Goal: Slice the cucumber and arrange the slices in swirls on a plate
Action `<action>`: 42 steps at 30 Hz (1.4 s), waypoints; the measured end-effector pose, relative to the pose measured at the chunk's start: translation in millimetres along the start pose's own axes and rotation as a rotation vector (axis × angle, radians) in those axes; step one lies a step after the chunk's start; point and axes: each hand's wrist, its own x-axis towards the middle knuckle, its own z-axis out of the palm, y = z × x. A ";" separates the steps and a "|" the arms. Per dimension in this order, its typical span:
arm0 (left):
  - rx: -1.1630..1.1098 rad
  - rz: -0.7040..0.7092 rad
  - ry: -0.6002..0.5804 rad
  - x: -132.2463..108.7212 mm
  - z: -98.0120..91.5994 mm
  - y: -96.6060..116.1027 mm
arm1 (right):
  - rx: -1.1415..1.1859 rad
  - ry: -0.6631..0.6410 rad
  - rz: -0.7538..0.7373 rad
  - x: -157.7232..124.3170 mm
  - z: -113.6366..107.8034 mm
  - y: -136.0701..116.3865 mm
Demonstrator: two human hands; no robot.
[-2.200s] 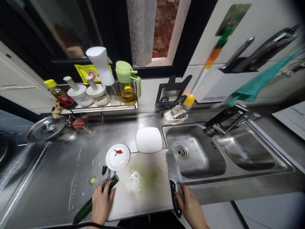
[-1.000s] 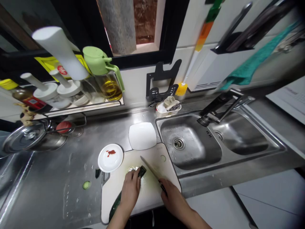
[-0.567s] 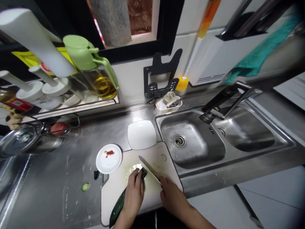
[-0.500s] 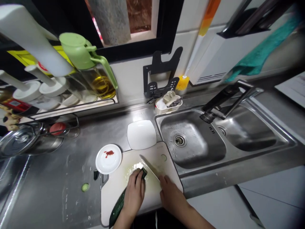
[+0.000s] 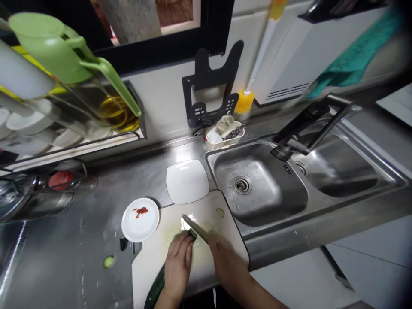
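Note:
A dark green cucumber (image 5: pixel 155 288) lies slantwise on the white cutting board (image 5: pixel 212 206). My left hand (image 5: pixel 178 267) is curled over the cucumber near its far end and presses it down. In my right hand (image 5: pixel 225 262) is a knife (image 5: pixel 194 226); its blade rests against the cucumber's cut tip, just past my left fingertips. A lone cucumber slice (image 5: pixel 220 213) sits on the board's far right corner.
A round white plate (image 5: pixel 140 219) with red bits and a square white plate (image 5: pixel 186 181) stand beyond the board. Another slice (image 5: pixel 108 261) and a dark cucumber end (image 5: pixel 123 243) lie on the steel counter to the left. The double sink (image 5: pixel 257 189) and faucet (image 5: pixel 305 124) are right.
My left hand slid the cucumber from the counter onto the board. My right hand picked up the knife from the sink edge and brought its blade to the cucumber's tip. The view moved closer.

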 end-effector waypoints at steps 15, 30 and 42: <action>0.061 0.082 -0.022 -8.1 7.2 -11.1 | -0.049 0.041 -0.047 -51.6 52.9 20.1; 0.058 0.085 -0.014 -7.6 6.8 -10.0 | -0.018 -0.009 -0.031 -53.6 47.0 17.4; 0.063 0.099 -0.019 -8.4 8.4 -12.1 | -0.015 -0.149 -0.097 -44.1 37.2 19.8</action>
